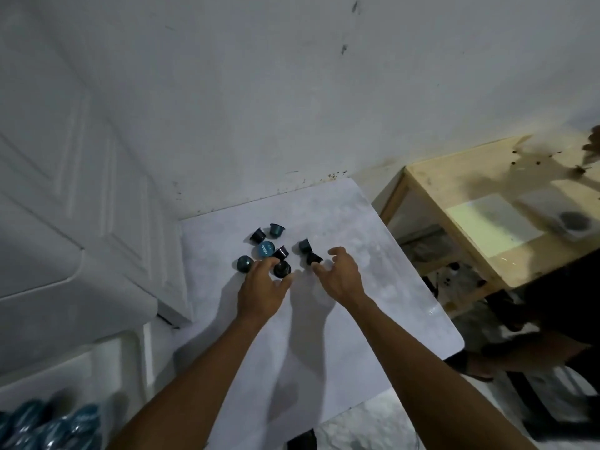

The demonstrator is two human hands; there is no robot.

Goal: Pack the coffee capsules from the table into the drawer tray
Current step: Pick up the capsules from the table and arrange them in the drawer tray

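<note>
Several dark and teal coffee capsules (277, 229) lie scattered on the white marble-look table (341, 319). My left hand (261, 287) pinches a dark capsule (281, 268) between forefinger and thumb. My right hand (341, 274) hovers with its fingers spread and curved; its thumb tip is right beside another dark capsule (314, 258), which it does not grip. The white drawer tray (97, 352) sits at the lower left, below the table edge. Blurred teal capsules in the tray (48, 427) show at the bottom corner.
A white panelled door (81, 190) stands at the left and a white wall behind the table. At the right is a wooden table (470, 177) with a dark cup (574, 222); another person's hand (594, 139) and dark-clothed legs (552, 319) are there.
</note>
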